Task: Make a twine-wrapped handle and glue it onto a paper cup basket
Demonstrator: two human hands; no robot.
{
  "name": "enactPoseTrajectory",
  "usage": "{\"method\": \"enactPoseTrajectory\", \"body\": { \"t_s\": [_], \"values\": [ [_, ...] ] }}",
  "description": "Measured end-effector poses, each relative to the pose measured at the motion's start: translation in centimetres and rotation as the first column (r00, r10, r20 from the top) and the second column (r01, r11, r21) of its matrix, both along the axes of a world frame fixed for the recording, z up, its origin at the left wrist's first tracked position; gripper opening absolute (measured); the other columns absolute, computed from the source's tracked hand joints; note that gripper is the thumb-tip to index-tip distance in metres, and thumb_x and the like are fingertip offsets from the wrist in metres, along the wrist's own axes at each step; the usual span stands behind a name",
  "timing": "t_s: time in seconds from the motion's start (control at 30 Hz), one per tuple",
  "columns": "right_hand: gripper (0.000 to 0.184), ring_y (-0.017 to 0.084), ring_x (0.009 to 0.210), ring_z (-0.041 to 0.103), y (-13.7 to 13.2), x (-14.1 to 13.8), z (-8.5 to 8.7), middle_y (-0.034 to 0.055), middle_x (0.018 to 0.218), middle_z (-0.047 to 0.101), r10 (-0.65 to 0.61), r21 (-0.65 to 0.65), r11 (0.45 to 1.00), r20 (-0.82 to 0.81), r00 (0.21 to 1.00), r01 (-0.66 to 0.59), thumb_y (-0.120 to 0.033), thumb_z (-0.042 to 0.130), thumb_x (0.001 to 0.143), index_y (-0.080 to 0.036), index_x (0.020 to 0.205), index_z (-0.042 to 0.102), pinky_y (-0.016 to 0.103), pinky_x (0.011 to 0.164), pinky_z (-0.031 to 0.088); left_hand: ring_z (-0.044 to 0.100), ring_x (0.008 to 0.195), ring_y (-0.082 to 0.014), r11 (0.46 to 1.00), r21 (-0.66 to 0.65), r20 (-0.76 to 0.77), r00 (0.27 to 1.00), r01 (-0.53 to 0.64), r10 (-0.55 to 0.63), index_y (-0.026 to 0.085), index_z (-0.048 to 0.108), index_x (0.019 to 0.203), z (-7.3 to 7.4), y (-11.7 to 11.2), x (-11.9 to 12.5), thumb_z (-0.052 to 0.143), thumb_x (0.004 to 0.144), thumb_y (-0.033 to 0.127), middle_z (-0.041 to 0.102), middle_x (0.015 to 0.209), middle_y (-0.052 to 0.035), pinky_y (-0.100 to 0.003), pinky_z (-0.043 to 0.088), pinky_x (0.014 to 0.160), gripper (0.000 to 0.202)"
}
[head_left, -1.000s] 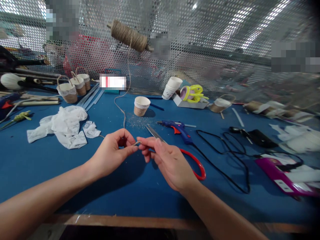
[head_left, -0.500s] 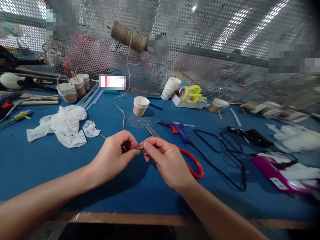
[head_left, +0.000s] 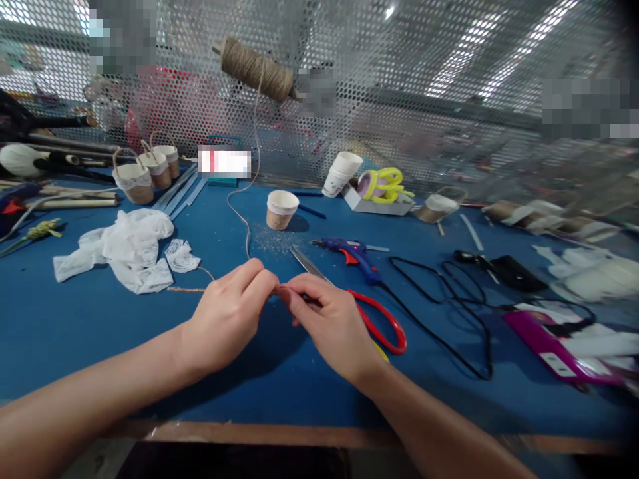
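My left hand (head_left: 224,319) is closed in a pinch on twine (head_left: 186,289), and a twisted end sticks out to its left. Against its fingertips, my right hand (head_left: 339,326) pinches the same twine; the short stretch between them is mostly covered by fingers. A strand runs down from the twine spool (head_left: 254,70) to behind my left hand. Beyond the hands stands a small wrapped cup (head_left: 281,211) with a white lace rim. Scissors with red handles (head_left: 387,326) lie partly under my right hand.
A blue glue gun (head_left: 352,256) trails a black cable. Crumpled white lace (head_left: 130,249) lies on the left, with handled small cups (head_left: 134,184) behind it. At the back are stacked paper cups (head_left: 342,174) and a white box (head_left: 379,205); a purple power strip (head_left: 544,346) is at right.
My left hand has turned over so its knuckles face up, fingers still pinched. A twisted twine end now shows left of it. My right hand stays nearly in place.
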State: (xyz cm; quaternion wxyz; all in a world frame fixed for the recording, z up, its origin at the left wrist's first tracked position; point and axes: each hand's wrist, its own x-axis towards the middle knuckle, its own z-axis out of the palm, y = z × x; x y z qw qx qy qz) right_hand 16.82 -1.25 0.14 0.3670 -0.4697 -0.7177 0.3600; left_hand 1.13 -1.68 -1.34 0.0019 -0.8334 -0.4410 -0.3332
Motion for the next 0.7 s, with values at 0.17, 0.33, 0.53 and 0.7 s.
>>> {"method": "enactPoseTrajectory", "body": {
  "t_s": [0.17,0.33,0.53,0.7],
  "values": [
    [0.020,0.012,0.061,0.050,0.3,0.4,-0.1,0.0015,0.068,0.053,0.000,0.148,0.989,0.093,0.996,-0.014,-0.027,0.047,0.084,-0.019,0.068,0.056,0.027,0.058,0.042,0.055,0.072,-0.0150,0.996,-0.079,-0.016,0.999,0.043,-0.045,0.014,0.053,0.090,0.8,0.4,-0.3,0.045,0.083,0.017,0.057,0.086,-0.0072,-0.025,0.045,0.061,0.010],
    [0.012,0.014,0.071,0.054,0.6,0.9,0.3,0.0031,0.074,0.058,0.017,0.325,0.944,0.112,0.994,-0.053,-0.023,0.051,0.082,-0.020,0.076,0.061,0.029,0.066,0.044,0.055,0.057,-0.0129,0.946,-0.310,-0.056,0.991,0.098,-0.121,0.015,0.058,0.074,1.8,1.1,-1.0,0.042,0.085,0.021,0.060,0.064,-0.0023,-0.023,0.041,0.053,0.020],
    [0.014,0.008,0.052,0.050,0.6,0.8,0.5,0.0022,0.077,0.058,-0.002,-0.072,0.997,-0.102,0.995,-0.006,-0.028,0.057,0.077,-0.018,0.082,0.066,0.024,0.046,0.041,0.055,0.059,-0.0137,0.983,-0.171,-0.004,0.998,0.067,-0.069,0.015,0.061,0.071,1.5,0.8,-0.8,0.043,0.084,0.019,0.061,0.065,-0.0038,-0.023,0.041,0.055,0.022],
    [0.016,0.006,0.048,0.046,0.6,0.6,0.7,-0.0005,0.066,0.054,0.011,-0.123,0.992,-0.107,0.994,-0.024,-0.029,0.057,0.078,-0.016,0.076,0.065,0.023,0.045,0.038,0.056,0.059,-0.0137,0.985,-0.163,0.017,0.998,0.057,-0.055,0.014,0.061,0.073,1.1,0.5,-0.6,0.043,0.084,0.017,0.061,0.065,-0.0043,-0.024,0.042,0.055,0.022]
  ]
}}
